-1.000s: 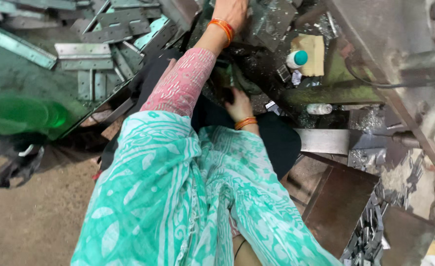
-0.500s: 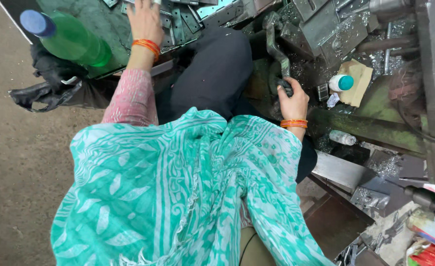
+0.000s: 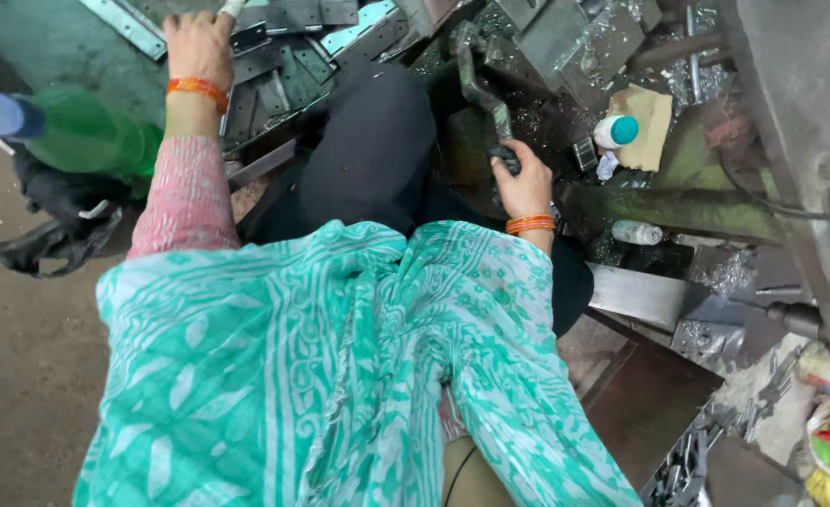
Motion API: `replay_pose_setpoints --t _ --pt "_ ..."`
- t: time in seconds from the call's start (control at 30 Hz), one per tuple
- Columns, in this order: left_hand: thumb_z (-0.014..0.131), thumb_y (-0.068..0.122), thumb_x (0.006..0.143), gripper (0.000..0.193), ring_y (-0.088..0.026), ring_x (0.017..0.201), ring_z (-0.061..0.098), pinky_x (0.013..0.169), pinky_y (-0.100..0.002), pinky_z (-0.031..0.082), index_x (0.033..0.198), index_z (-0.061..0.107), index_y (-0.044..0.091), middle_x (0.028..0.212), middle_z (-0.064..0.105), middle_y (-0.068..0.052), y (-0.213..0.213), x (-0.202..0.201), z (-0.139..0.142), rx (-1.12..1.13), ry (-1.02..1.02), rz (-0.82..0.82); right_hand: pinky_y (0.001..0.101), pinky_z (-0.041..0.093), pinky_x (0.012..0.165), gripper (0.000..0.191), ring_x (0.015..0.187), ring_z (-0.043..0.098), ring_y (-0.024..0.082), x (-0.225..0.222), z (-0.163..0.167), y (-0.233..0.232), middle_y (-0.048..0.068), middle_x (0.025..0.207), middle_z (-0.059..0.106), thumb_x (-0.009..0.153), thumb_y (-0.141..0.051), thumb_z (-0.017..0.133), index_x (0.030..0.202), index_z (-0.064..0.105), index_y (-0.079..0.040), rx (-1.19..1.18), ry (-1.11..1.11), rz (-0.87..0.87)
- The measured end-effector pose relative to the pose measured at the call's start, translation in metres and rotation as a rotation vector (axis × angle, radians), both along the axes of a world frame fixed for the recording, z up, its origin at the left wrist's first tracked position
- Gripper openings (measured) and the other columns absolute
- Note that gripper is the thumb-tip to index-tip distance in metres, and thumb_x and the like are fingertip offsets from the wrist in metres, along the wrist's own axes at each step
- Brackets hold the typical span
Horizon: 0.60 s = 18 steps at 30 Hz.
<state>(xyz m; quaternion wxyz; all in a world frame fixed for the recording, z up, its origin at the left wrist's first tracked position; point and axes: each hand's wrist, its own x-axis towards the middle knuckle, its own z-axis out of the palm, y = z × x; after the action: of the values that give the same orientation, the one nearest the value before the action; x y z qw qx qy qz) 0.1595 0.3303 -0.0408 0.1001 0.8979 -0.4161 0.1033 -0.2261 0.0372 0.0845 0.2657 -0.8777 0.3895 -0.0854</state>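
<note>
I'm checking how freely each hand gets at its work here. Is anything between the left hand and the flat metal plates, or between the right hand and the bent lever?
Nothing visible. The left hand already rests on the pile of flat metal plates, and the right hand is closed around the lower end of the bent lever. The green bottle lies off to the side.

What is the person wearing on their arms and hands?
The left hand is bare, with an orange bangle at the wrist and a pink patterned sleeve above it. The right hand is bare too, with thin orange bangles at its wrist. A turquoise cloth with white leaf patterns covers the rest of both arms.
</note>
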Motion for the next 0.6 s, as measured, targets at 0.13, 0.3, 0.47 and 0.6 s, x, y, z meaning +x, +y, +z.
replay_pose_setpoints --t 0.13,0.3,0.47,0.6 --pt "0.064 -0.008 0.077 0.045 -0.039 0.100 0.063 0.080 -0.049 0.051 0.120 0.066 0.006 0.108 0.067 -0.015 -0.015 -0.004 0.007 -0.216 0.120 0.054 0.0423 0.057 0.083 0.035 0.095 0.074 0.034 0.004 0.001 0.007 0.017 0.105 0.075 0.087 -0.027 0.075 0.119 0.072 -0.013 0.021 0.044 -0.032" --pt "0.067 -0.005 0.081 0.044 -0.044 0.092 0.064 0.076 -0.052 0.051 0.123 0.067 0.004 0.100 0.068 -0.020 -0.094 -0.005 0.030 -0.504 0.207 -0.067 0.0433 0.057 0.089 0.035 0.103 0.072 0.035 0.005 -0.003 0.012 0.016 0.110 0.075 0.087 -0.028 0.074 0.119 0.072 -0.014 0.014 -0.020 0.008" --pt "0.073 0.009 0.086 0.024 -0.045 0.093 0.068 0.079 -0.053 0.054 0.110 0.070 0.008 0.099 0.072 -0.022 -0.243 -0.047 0.060 -0.601 0.373 -0.264 0.0444 0.055 0.092 0.036 0.105 0.070 0.037 0.003 -0.014 0.013 0.017 0.112 0.074 0.087 -0.028 0.073 0.120 0.071 -0.014 -0.012 -0.029 0.005" --pt "0.074 0.010 0.081 0.036 -0.046 0.092 0.067 0.078 -0.052 0.054 0.116 0.070 0.014 0.111 0.068 -0.023 -0.339 -0.103 0.069 -0.571 0.510 -0.314 0.0464 0.054 0.092 0.039 0.109 0.067 0.040 0.000 -0.019 0.013 0.018 0.117 0.072 0.088 -0.029 0.072 0.123 0.070 -0.013 -0.033 -0.005 0.018"
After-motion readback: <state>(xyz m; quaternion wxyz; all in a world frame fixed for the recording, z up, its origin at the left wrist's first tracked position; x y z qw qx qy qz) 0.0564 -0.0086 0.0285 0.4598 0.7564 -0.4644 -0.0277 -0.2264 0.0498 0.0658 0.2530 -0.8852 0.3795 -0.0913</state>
